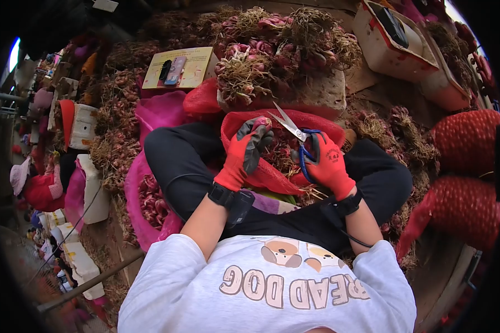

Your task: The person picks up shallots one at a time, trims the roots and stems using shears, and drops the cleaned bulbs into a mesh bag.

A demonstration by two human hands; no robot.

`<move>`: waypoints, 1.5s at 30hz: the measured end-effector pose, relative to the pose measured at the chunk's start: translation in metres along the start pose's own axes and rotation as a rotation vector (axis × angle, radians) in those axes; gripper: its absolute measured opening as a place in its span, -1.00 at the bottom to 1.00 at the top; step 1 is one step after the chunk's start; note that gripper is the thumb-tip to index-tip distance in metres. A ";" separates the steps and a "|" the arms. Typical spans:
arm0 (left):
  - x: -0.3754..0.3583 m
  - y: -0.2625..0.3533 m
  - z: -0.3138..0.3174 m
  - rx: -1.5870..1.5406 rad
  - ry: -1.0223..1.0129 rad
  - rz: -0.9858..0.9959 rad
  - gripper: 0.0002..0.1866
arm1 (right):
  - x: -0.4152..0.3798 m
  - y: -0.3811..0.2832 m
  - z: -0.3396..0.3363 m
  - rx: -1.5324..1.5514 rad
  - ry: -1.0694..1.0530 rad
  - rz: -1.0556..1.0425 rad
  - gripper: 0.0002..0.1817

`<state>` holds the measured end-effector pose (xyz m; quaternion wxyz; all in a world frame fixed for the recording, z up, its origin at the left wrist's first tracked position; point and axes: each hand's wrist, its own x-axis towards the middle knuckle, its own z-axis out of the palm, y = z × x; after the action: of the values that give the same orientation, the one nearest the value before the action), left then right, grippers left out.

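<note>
In a red and grey work glove, my left hand (pixel 249 145) is closed around a shallot (pixel 263 122), whose pinkish top shows at the fingertips. My right hand (pixel 325 161), gloved the same way, grips scissors (pixel 295 130) by their blue handles. The scissor blades are spread and point up and left, near the shallot but apart from it. Below both hands, a red mesh bag (pixel 236 119) lies open between my legs with shallots and trimmings inside. Bunches of shallots with dry roots (pixel 278 53) are heaped on a pale foam block (pixel 294 100) just beyond.
A yellow box (pixel 183 64) carries a phone-like object. At left, a pink mesh bag (pixel 132 188) holds shallots. Full red mesh sacks (pixel 466 144) stand at right, beyond more shallot bunches (pixel 394 133). Foam boxes (pixel 391 47) sit at upper right. Another person (pixel 39 186) is at far left.
</note>
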<state>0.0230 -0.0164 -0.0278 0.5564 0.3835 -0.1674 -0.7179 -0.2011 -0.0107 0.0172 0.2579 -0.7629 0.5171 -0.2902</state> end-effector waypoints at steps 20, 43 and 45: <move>-0.014 0.006 0.015 0.593 -0.171 0.220 -0.56 | -0.003 0.028 0.008 0.369 -0.179 0.308 -0.54; -0.016 -0.010 0.021 -0.153 -0.146 -0.273 -0.60 | 0.002 0.022 0.012 0.610 -0.065 0.331 -0.66; -0.014 -0.013 0.020 -0.012 -0.098 -0.184 -0.61 | 0.002 0.016 0.008 0.412 -0.078 0.256 -0.60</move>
<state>0.0007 -0.0030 -0.0179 0.4816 0.3582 -0.1543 -0.7848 -0.2050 -0.0175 0.0006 0.4626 -0.6330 0.5291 -0.3247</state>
